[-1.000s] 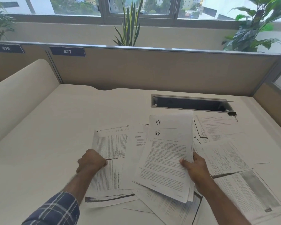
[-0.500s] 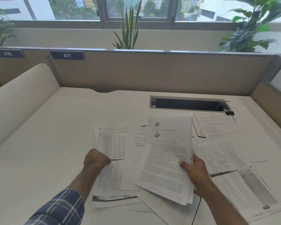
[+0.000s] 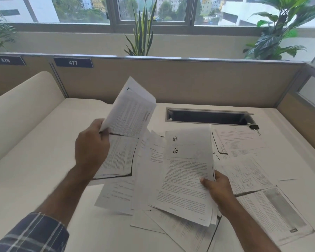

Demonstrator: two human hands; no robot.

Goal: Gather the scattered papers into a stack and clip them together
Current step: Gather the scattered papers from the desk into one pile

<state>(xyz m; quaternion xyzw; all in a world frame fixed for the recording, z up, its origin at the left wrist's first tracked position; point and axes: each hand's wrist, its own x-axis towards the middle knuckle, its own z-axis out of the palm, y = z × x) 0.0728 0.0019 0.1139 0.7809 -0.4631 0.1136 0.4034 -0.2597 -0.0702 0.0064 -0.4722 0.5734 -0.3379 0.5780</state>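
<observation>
Left hand [image 3: 91, 148] has lifted its gripped sheets [image 3: 129, 117], seemingly off the desk [image 3: 35, 160]; right hand [image 3: 218, 186] grips the stack [image 3: 185, 175].

left hand [image 3: 91, 146] raised, grip closed | right hand [image 3: 219, 188] low, grip closed

A pale cream desk [image 3: 35, 160] fills the foreground, with a dark rectangular cable slot [image 3: 207, 116] cut into its far part. A tan partition [image 3: 189, 82] with a grey metal top edge runs along the back and carries two dark number plates [image 3: 73, 62], reading 476 and 477. A rounded cream divider [image 3: 22, 106] rises on the left. Beyond the partition stand leafy plants [image 3: 278, 30], and a wide window [image 3: 153, 10] shows daylight, trees and buildings.
</observation>
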